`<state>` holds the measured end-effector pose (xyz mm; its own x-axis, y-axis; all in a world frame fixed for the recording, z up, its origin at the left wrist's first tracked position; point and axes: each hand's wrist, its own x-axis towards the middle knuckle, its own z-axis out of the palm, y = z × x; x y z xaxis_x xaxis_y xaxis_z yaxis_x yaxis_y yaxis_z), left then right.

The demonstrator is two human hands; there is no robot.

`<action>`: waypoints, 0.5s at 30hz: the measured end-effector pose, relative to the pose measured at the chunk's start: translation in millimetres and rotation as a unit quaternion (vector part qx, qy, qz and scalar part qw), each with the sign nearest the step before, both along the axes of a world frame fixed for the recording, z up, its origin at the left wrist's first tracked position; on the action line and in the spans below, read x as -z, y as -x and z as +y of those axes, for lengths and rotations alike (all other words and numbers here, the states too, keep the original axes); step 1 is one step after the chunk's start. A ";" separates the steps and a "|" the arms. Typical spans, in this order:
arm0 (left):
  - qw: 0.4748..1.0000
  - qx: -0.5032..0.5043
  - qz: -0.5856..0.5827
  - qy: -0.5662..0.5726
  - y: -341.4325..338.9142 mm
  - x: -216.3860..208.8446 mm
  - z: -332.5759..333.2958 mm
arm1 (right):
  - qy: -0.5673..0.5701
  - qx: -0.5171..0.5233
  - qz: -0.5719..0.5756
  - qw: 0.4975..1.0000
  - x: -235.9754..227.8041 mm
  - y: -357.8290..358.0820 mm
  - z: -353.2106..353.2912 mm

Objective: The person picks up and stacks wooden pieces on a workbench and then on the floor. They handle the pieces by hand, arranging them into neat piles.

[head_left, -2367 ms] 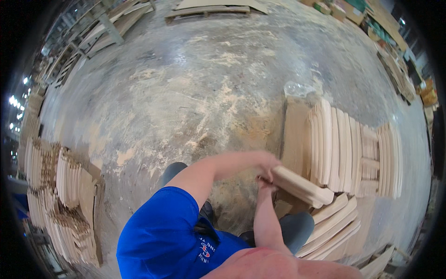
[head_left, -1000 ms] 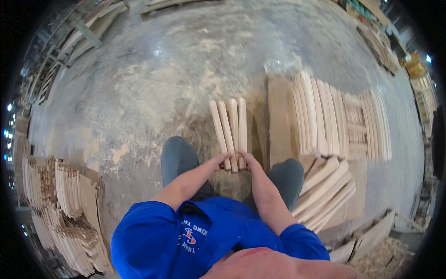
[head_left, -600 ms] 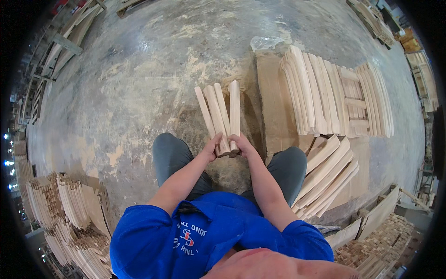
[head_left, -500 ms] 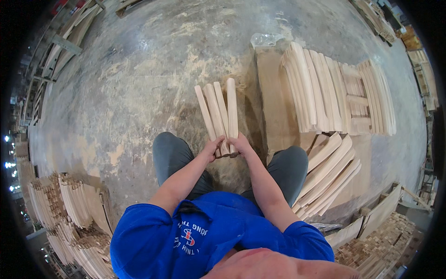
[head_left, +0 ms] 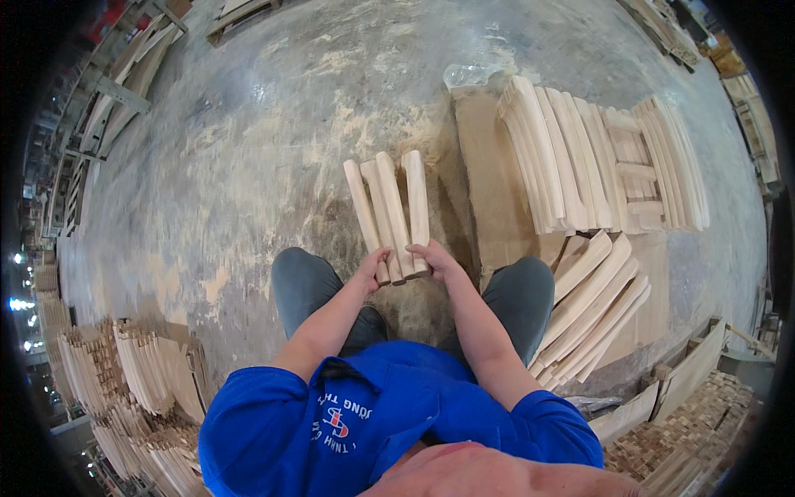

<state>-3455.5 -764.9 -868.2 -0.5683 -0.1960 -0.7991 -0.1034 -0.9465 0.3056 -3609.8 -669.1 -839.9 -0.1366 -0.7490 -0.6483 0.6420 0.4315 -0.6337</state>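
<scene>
Between my knees I hold a small bundle of pale, smooth wooden slats point(head_left: 390, 207), side by side, their far ends fanned away from me. My left hand point(head_left: 373, 267) is closed round the near end of the leftmost pieces. On the other side, my right hand point(head_left: 433, 258) grips the rightmost slat near its lower end, thumb on top. A narrow gap separates that slat from the others toward the far end. The undersides of the slats and some of my fingers are hidden.
To my right, curved wooden pieces point(head_left: 571, 161) stand in a neat row on a cardboard sheet point(head_left: 495, 178). Nearer, more curved pieces point(head_left: 588, 311) lie fanned beside my right knee. Stacked wood point(head_left: 137, 364) sits at the lower left, and a wooden crate point(head_left: 671, 406) at the lower right.
The slats' far ends have come slightly closer to me, and the bundle looks shorter and tilted differently. My right hand has shifted a little to the right; both hands still grip the bundle.
</scene>
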 end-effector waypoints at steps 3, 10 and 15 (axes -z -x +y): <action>0.998 0.011 -0.040 0.046 -1.2 -0.7 3.1 | 0.029 0.010 0.018 0.999 -6.2 -10.2 -3.3; 0.999 -0.014 0.049 -0.001 -4.6 -9.9 -2.5 | -0.034 0.032 -0.043 0.998 -13.1 0.8 -3.1; 0.999 -0.021 0.049 -0.005 1.7 -14.9 1.6 | 0.019 0.024 0.045 0.999 -30.5 -2.7 -7.1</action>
